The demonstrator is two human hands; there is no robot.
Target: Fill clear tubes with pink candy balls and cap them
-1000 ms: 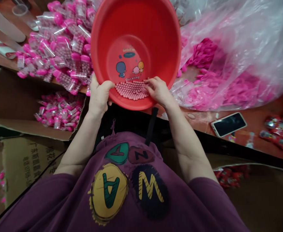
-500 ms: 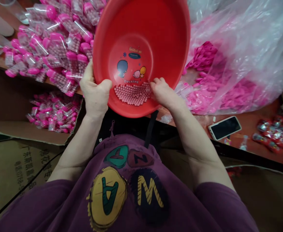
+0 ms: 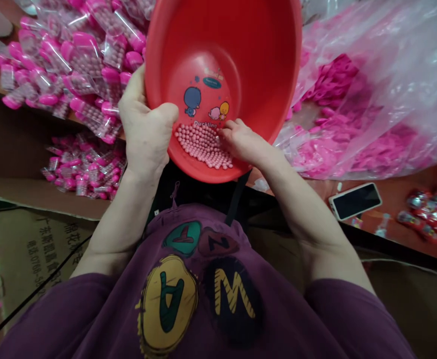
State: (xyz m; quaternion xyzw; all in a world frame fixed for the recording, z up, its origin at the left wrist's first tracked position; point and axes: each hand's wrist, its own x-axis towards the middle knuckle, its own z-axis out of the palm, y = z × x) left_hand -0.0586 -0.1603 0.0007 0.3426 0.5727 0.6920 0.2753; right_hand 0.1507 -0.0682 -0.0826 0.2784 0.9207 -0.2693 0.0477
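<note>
A red plastic basin (image 3: 266, 60) with duckling prints is tilted toward me. My left hand (image 3: 145, 119) is closed on its left rim, with the thumb over the inside. Small round pink beads (image 3: 203, 144) lie pooled in the lower part of the basin. Inside, at the right edge of the beads, is my right hand (image 3: 244, 142). Its fingers are curled together against the beads, and whatever they hold is hidden from view.
Bead-filled clear bottles with pink caps (image 3: 79, 65) are heaped at left. More lie in a cardboard box (image 3: 35, 194) below. At right are pink pieces (image 3: 334, 75) under clear plastic sheeting (image 3: 420, 75), a phone (image 3: 356, 201) and shiny red packages (image 3: 433, 209).
My right hand has moved slightly left among the beads. The beads have shifted and spread toward the lower right of the basin. My left hand keeps its hold on the rim.
</note>
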